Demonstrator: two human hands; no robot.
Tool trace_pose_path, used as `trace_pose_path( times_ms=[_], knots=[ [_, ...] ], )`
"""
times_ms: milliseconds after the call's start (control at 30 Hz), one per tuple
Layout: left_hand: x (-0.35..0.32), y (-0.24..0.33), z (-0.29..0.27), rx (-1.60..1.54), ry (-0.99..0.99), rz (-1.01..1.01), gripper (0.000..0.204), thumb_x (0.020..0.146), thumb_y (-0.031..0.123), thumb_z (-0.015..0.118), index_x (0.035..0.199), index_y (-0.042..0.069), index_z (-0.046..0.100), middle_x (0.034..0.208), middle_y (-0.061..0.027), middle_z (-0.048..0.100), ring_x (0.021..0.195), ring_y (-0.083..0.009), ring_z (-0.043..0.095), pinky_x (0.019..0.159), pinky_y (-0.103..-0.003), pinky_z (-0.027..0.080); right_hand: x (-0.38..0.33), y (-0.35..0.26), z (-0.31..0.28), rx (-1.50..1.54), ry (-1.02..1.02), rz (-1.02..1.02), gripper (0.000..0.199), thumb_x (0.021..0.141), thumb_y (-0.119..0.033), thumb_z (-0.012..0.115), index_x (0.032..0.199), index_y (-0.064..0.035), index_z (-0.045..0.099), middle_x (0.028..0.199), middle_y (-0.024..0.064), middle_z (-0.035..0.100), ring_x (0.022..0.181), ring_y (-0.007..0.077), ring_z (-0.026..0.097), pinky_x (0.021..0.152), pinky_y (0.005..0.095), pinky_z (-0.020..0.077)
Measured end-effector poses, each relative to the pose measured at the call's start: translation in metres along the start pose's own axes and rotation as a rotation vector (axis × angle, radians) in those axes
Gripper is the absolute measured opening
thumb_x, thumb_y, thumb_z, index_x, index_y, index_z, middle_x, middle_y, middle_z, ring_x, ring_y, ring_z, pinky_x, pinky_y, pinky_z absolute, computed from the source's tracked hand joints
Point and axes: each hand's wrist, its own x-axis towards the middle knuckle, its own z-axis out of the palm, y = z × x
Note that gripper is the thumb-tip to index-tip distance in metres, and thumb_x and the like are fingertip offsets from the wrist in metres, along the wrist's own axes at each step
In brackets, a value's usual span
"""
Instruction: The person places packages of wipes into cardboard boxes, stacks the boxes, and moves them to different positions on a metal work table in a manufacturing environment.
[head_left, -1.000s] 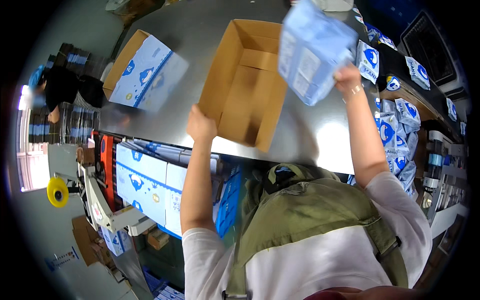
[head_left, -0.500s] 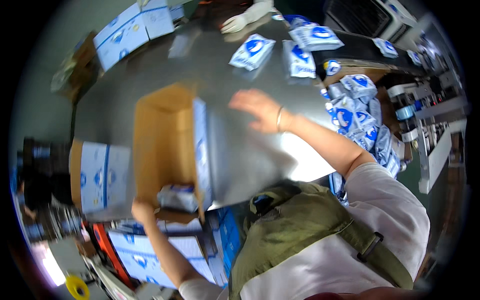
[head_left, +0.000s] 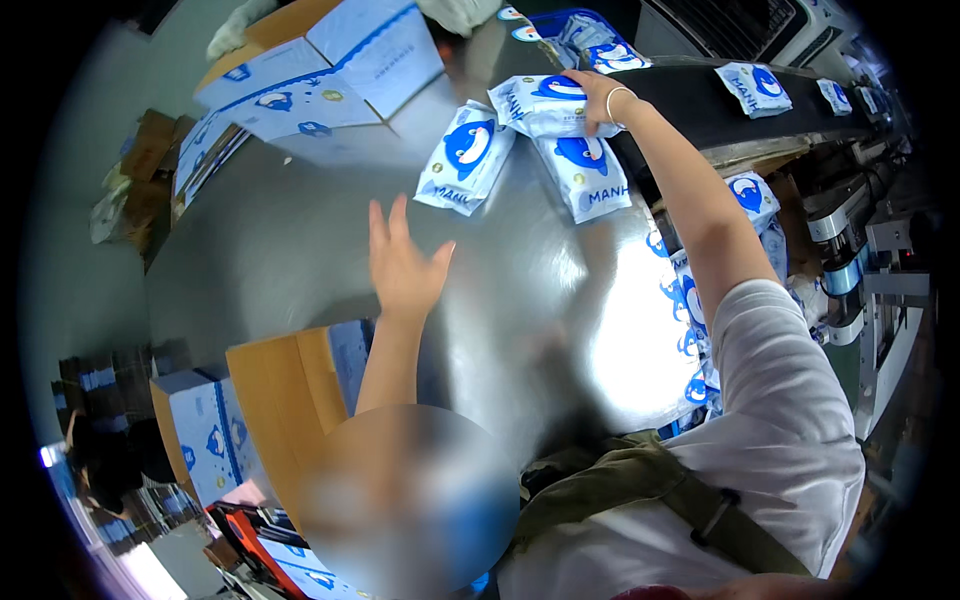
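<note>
Three blue-and-white packets lie beyond your fingers: your right hand point(head_left: 598, 92) presses curled fingers onto the top packet point(head_left: 548, 104), while your left hand point(head_left: 403, 262) hovers empty, fingers spread, short of the nearest packet point(head_left: 466, 156).

Three packs point(head_left: 555, 105) on table point(head_left: 300, 240), two hands point(head_left: 405, 265)

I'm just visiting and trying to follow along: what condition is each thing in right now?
Left hand: open, fingers spread, above the metal table.
Right hand: resting on the top packet.
Two other packets: lying flat on the table.
Brown box: open, at the table's near edge.
Printed carton: closed.
</note>
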Motion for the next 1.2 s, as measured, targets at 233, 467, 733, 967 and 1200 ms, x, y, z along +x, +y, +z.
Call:
trace_pose_path(
  times_ms=[233, 467, 733, 967, 1200],
  knots=[
    [0.08, -0.016, 0.132, 0.262, -0.189, -0.114, 0.102, 0.059, 0.039, 0.08, 0.14, 0.017, 0.022, 0.141, -0.0246, 0.022, 0.132, -0.0386, 0.02, 0.099, -0.056, 0.027, -0.099, -0.02, 0.048, -0.103, 0.063, -0.083, 0.09, 0.05, -0.019, 0.078, 0.13, -0.0102, 0.039, 0.118, 0.0177, 0.051, 0.111, 0.035, 0.048, 0.093, 0.0362, 0.043],
    [0.0, -0.032, 0.113, 0.269, -0.191, -0.186, 0.1, 0.062, 0.034, 0.078, 0.14, 0.019, 0.017, 0.134, -0.0237, 0.028, 0.125, -0.0395, 0.029, 0.098, -0.052, 0.03, -0.236, -0.025, 0.094, 0.096, 0.246, -0.075, 0.081, 0.054, -0.021, 0.077, 0.125, -0.0075, 0.041, 0.116, 0.0224, 0.048, 0.111, 0.0391, 0.045, 0.097, 0.0425, 0.0367],
    [-0.251, -0.07, 0.02, 0.189, -0.266, -0.45, 0.104, 0.067, 0.028, 0.077, 0.143, 0.012, 0.007, 0.14, -0.0318, 0.014, 0.131, -0.0449, 0.016, 0.109, -0.05, 0.016, -0.33, -0.019, 0.11, 0.03, 0.449, -0.583, 0.061, 0.066, -0.01, 0.065, 0.125, -0.0151, 0.049, 0.13, 0.0151, 0.045, 0.122, 0.0347, 0.04, 0.102, 0.0435, 0.0319],
    [-0.443, -0.085, -0.02, 0.263, -0.139, -0.289, 0.103, 0.055, 0.038, 0.079, 0.136, 0.005, 0.024, 0.13, -0.0323, 0.03, 0.121, -0.0482, 0.029, 0.101, -0.054, 0.024, -0.325, 0.002, 0.143, -0.326, 0.314, -1.054, 0.056, 0.079, -0.004, 0.052, 0.131, -0.0202, 0.038, 0.139, 0.0092, 0.038, 0.131, 0.0245, 0.034, 0.109, 0.0483, 0.0213],
    [-0.451, -0.078, -0.05, 0.114, -0.247, -0.263, 0.092, 0.051, 0.021, 0.078, 0.132, 0.01, 0.036, 0.126, -0.022, 0.039, 0.12, -0.042, 0.034, 0.096, -0.051, 0.028, -0.279, -0.072, 0.137, -0.295, 0.046, -1.065, 0.102, 0.048, -0.023, 0.082, 0.136, -0.0219, 0.032, 0.137, 0.0159, 0.036, 0.129, 0.0326, 0.032, 0.109, 0.05, 0.0162]
  ],
)
